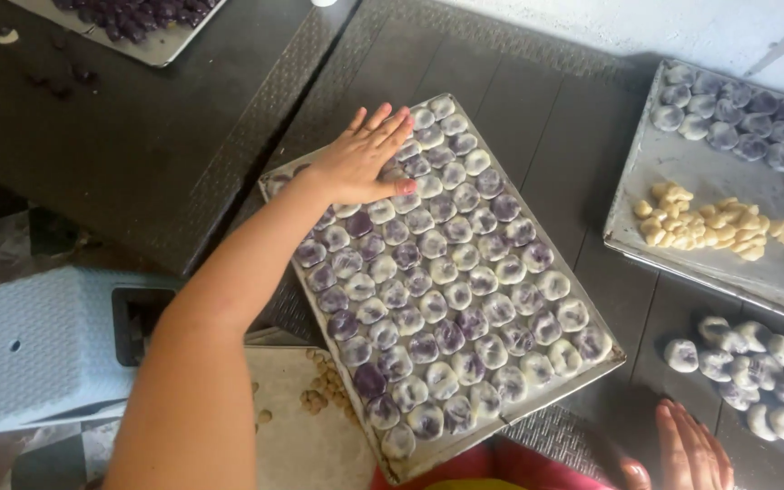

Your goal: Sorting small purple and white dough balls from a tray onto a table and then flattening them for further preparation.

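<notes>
A dark slatted table [537, 154] stood beside a pale wall. On it lay a rectangular metal tray [501, 425] packed with white-and-purple dough pieces [446, 299], its long axis running diagonally from upper left to lower right. The left hand [365, 163] lay flat and unclenched on the pieces at the tray's far corner, grasping nothing. The right hand [691, 449] rested open near loose dough pieces [755, 363]. A second tray [682, 172] held pale nuts [714, 227]
</notes>
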